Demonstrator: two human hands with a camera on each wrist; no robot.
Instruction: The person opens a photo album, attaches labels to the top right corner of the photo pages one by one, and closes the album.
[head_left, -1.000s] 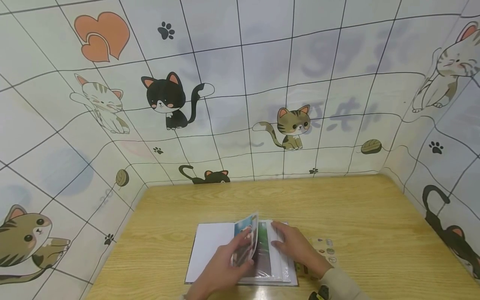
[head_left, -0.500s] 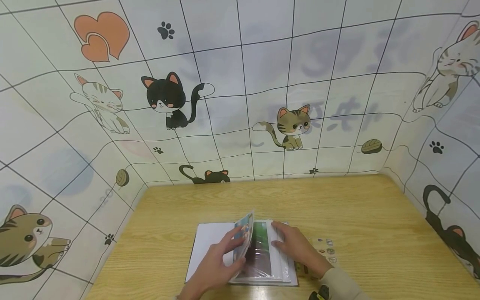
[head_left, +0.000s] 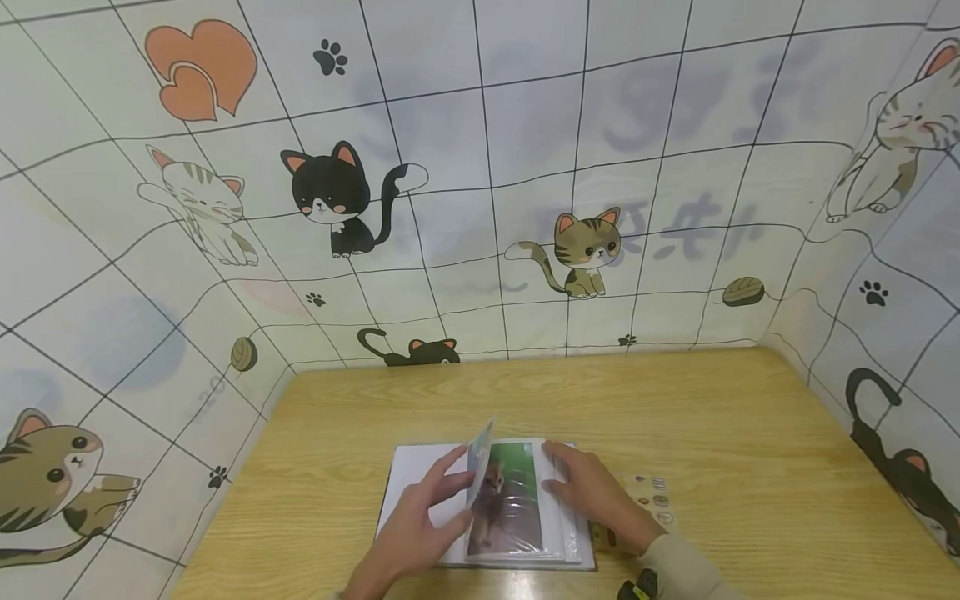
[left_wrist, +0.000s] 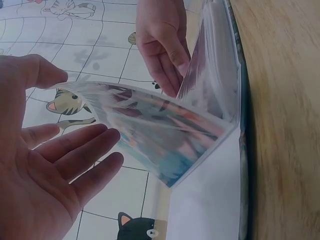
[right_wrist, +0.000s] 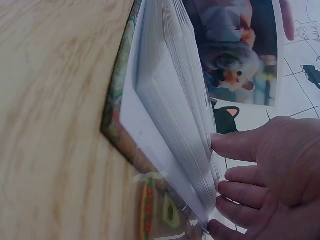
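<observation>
An open photo album (head_left: 420, 467) lies on the table, its white inside cover on the left and clear-sleeved pages on the right. One page (left_wrist: 165, 130) stands nearly upright between the halves, showing a glossy photo. My left hand (head_left: 416, 521) is on that page's left side; its thumb touches the page edge and its other fingers are spread and fairly straight. Under the raised page shows a photo of an animal against green (head_left: 513, 500). My right hand (head_left: 596, 496) rests straight fingers along the right edge of the page stack (right_wrist: 180, 100).
A sheet with small printed pictures (head_left: 652, 504) lies to the right of the album, partly under the right forearm. The wooden table (head_left: 750, 433) is bounded by cat-patterned walls (head_left: 480, 250) at the back and both sides.
My left hand has moved left, swinging the raised page leftward and uncovering more of the photo under it. The right hand has stayed at the stack's right edge.
</observation>
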